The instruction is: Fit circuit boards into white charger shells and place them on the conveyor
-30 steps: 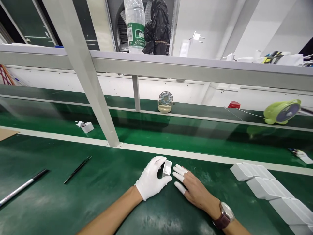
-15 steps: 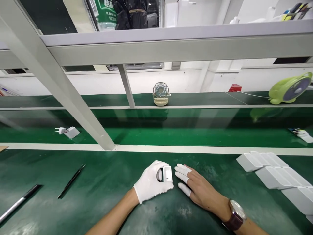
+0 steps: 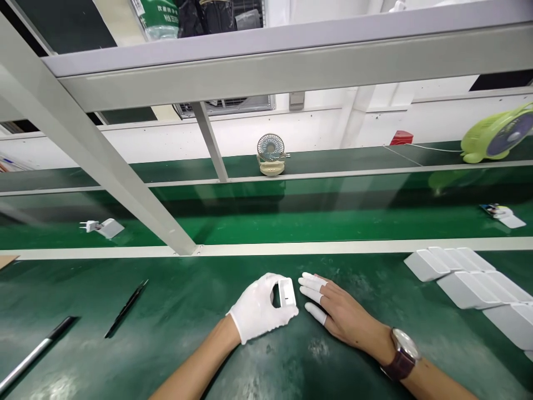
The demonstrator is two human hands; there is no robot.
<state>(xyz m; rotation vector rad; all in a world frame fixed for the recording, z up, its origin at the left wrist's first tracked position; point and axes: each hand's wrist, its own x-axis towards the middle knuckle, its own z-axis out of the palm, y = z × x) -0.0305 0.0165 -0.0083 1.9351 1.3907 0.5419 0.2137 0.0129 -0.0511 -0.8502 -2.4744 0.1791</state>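
Surface: green workbench mat (image 3: 166,344), with a green conveyor belt (image 3: 291,222) beyond it under a grey frame.
Left hand (image 3: 260,308): gloved, fingers closed around one white charger (image 3: 286,293) standing on the mat.
Right hand (image 3: 339,314): flat, fingers spread, just beside the charger.
Counted: two desk fans, one tweezers (image 3: 126,308), one pen (image 3: 35,353).

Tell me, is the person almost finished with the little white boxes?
Probably not. One white charger already lies out on the conveyor belt, so that one looks done. The gloved left hand grips a small white block on the green bench, with the right hand flat beside it. Rows of white blocks wait at the right.
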